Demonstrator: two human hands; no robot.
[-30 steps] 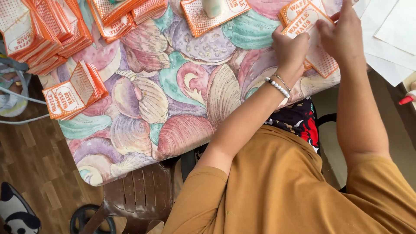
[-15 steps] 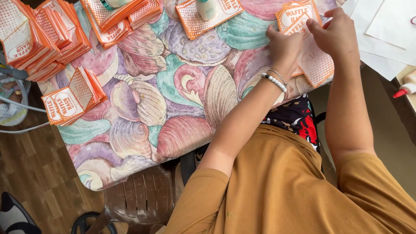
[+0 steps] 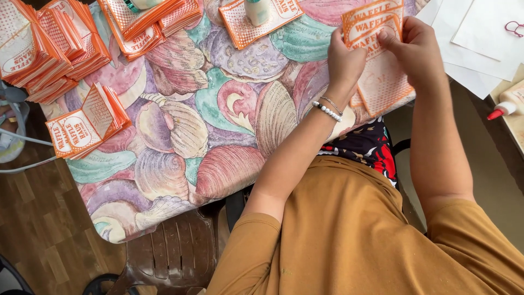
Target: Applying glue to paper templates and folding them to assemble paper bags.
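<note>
My left hand [image 3: 345, 61] and my right hand [image 3: 417, 52] both grip an orange-and-white printed paper sleeve [image 3: 371, 24], held up over the right part of the table. My left thumb and my right fingers press on its lower edge. A second flat sleeve [image 3: 387, 87] lies under it on the shell-patterned tablecloth [image 3: 218, 125]. A bead bracelet and a thin chain sit on my left wrist.
Stacks of orange sleeves [image 3: 38, 49] fill the table's far left, with a fanned pile [image 3: 87, 123] at the left edge and more at the back [image 3: 144, 22]. A glue bottle [image 3: 256, 11] stands on one sleeve. White sheets [image 3: 480, 38] and a red-tipped glue bottle [image 3: 507, 104] lie at right. A brown plastic chair [image 3: 169, 257] stands below.
Both hands have drawn the sleeve slightly towards me and left, and the view has shifted so the table's right side shows more.
</note>
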